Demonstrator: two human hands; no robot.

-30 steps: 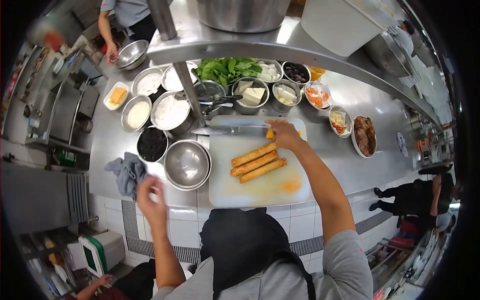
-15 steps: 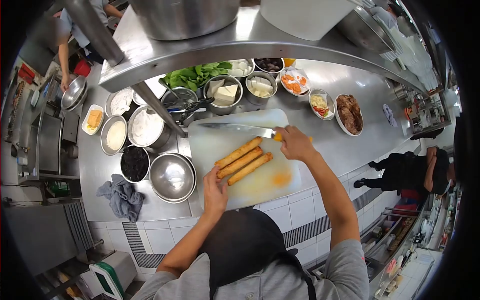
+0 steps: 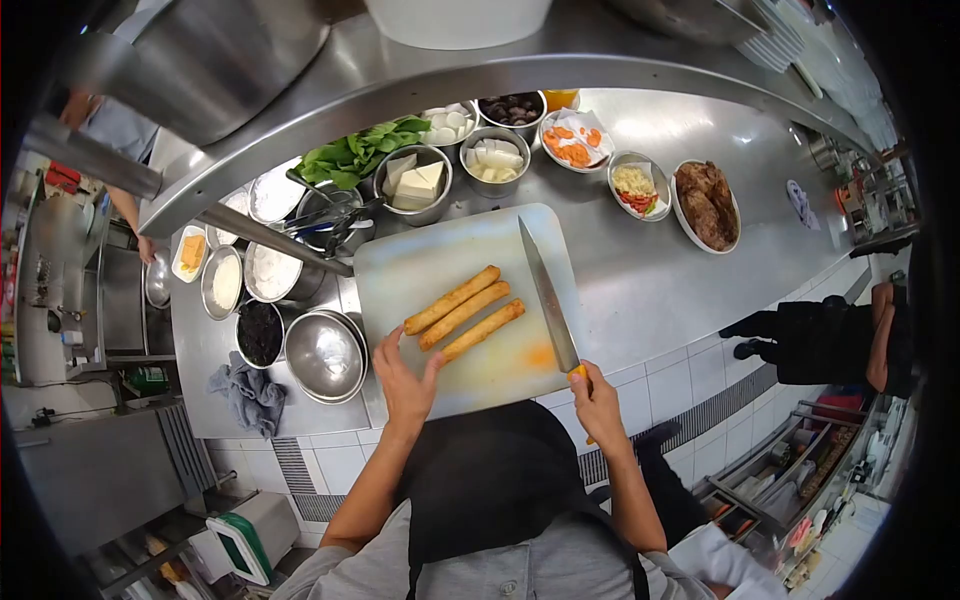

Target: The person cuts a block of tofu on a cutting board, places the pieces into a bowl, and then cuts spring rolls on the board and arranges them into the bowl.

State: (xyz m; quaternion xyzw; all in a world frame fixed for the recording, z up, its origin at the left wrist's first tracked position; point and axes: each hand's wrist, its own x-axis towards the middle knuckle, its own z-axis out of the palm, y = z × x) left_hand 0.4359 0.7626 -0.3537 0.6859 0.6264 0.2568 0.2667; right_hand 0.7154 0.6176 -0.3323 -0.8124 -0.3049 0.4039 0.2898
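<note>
Three golden fried spring rolls (image 3: 466, 309) lie side by side, slanting, on a white cutting board (image 3: 400, 262). My left hand (image 3: 405, 390) is at their lower left ends, thumb and fingers spread apart, with fingertips right at the rolls. In my right hand (image 3: 598, 402) is the yellow handle of a long kitchen knife (image 3: 549, 292). Its blade points away from me over the right side of the board, to the right of the rolls. An orange stain marks the board near the blade.
Bowls of tofu (image 3: 417, 187), green leaves (image 3: 360, 150), carrots (image 3: 572, 150) and cooked meat (image 3: 707, 207) line the back. Steel bowls (image 3: 326, 355) and a grey cloth (image 3: 245, 395) sit left. A steel shelf (image 3: 420, 90) overhangs the counter. People stand at left and right.
The knife has swung from lying across the board's far side to pointing away from me on the right. My right hand came nearer my body. My left hand's fingers spread wider.
</note>
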